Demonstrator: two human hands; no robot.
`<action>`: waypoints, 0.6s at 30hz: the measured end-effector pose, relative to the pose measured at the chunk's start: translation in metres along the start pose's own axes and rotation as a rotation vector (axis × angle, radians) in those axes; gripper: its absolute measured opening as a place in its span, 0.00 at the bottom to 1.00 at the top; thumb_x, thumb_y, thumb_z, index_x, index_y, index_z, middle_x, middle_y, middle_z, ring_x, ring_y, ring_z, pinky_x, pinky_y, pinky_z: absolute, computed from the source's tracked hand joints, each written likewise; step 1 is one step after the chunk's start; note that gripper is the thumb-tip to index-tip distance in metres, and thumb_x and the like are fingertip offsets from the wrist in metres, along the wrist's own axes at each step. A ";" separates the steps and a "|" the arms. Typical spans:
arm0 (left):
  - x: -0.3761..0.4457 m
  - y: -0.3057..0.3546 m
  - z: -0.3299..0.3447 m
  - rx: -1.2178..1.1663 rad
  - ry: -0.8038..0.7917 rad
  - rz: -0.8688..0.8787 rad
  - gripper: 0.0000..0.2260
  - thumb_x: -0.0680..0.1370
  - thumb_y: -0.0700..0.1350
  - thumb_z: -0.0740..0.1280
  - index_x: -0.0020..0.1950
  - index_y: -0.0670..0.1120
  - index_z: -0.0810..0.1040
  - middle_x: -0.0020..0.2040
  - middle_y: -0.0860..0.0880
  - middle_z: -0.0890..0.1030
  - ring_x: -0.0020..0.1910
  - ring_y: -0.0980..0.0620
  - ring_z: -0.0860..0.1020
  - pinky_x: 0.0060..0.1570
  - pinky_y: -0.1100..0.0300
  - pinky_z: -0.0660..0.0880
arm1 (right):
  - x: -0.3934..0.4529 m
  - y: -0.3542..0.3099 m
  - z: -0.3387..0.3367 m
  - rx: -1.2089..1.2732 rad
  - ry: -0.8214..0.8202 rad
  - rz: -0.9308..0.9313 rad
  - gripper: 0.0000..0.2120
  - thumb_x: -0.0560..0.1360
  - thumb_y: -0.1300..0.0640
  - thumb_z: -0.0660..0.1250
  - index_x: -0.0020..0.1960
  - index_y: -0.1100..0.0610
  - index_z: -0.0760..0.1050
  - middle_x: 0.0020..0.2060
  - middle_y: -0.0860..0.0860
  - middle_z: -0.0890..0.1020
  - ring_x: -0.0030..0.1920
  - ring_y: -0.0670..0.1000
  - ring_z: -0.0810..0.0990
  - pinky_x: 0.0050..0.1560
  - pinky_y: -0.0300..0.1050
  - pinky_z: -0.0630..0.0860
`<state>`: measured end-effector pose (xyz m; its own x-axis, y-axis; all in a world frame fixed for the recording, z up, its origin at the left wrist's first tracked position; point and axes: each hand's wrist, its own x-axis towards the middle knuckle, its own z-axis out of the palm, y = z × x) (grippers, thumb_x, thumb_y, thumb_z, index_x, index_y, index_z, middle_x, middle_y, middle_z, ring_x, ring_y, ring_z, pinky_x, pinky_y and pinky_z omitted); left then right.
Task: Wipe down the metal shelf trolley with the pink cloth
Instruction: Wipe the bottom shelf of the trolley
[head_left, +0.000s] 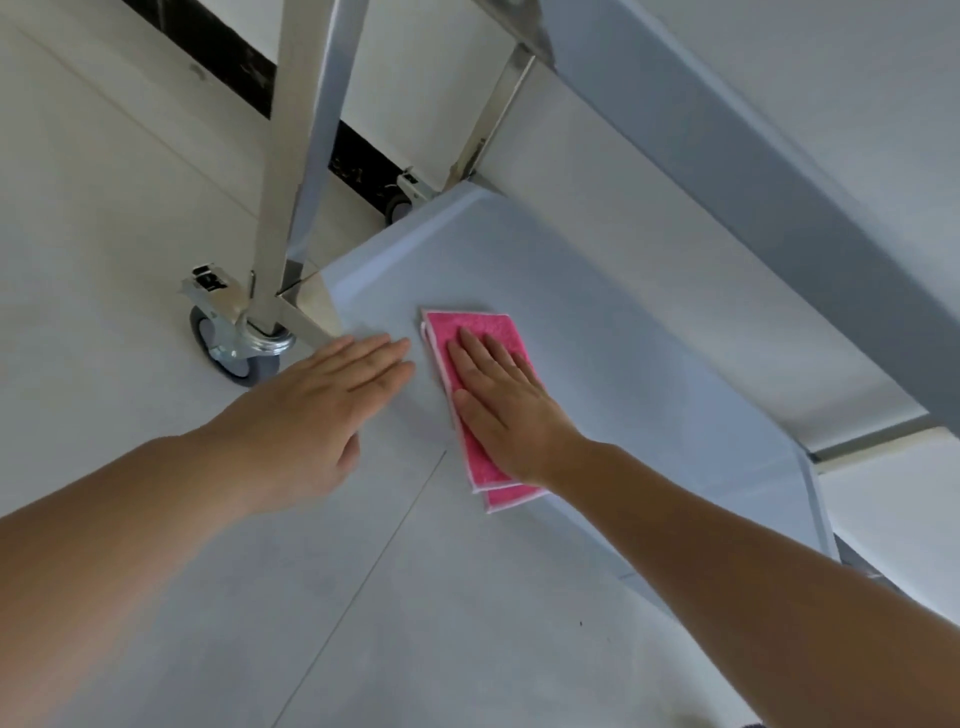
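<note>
The pink cloth (478, 400), a folded rectangle of fuzzy pile with pale edging, lies on the smooth matte bottom shelf (597, 322) of the metal trolley. My right hand (498, 400) presses it flat, fingers straight. My left hand (322, 405) hovers just left, fingers extended, holding nothing. A polished square post (296, 171) meets a grey caster (228, 348) at far left.

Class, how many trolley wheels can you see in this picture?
2. One wheel is at the near left post, by the left hand. Another wheel is at the far corner. Others may be hidden.
</note>
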<state>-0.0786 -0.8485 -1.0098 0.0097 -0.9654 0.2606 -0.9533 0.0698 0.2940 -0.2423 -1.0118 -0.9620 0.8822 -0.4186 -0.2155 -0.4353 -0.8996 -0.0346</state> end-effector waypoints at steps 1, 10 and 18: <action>-0.003 -0.003 -0.003 0.023 0.030 -0.029 0.32 0.75 0.41 0.59 0.76 0.48 0.48 0.77 0.51 0.46 0.75 0.56 0.41 0.73 0.58 0.40 | 0.003 0.002 0.000 -0.012 -0.003 -0.021 0.25 0.81 0.45 0.41 0.75 0.47 0.39 0.76 0.46 0.42 0.75 0.48 0.38 0.75 0.50 0.38; -0.010 -0.015 -0.013 0.100 0.140 -0.059 0.29 0.67 0.35 0.67 0.69 0.41 0.69 0.71 0.45 0.68 0.70 0.46 0.64 0.69 0.53 0.57 | 0.054 0.036 -0.010 -0.103 0.027 -0.119 0.27 0.76 0.40 0.34 0.73 0.45 0.35 0.76 0.46 0.42 0.75 0.46 0.38 0.75 0.48 0.39; -0.014 -0.029 -0.011 -0.008 0.164 -0.118 0.34 0.63 0.33 0.71 0.68 0.45 0.71 0.70 0.50 0.69 0.68 0.49 0.67 0.66 0.61 0.61 | 0.124 0.104 -0.023 -0.272 0.023 0.093 0.27 0.81 0.49 0.46 0.76 0.59 0.43 0.76 0.56 0.45 0.76 0.53 0.40 0.75 0.53 0.45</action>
<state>-0.0474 -0.8340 -1.0117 0.1706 -0.9131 0.3704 -0.9402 -0.0384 0.3385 -0.1741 -1.1604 -0.9695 0.8459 -0.5010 -0.1830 -0.4534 -0.8561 0.2480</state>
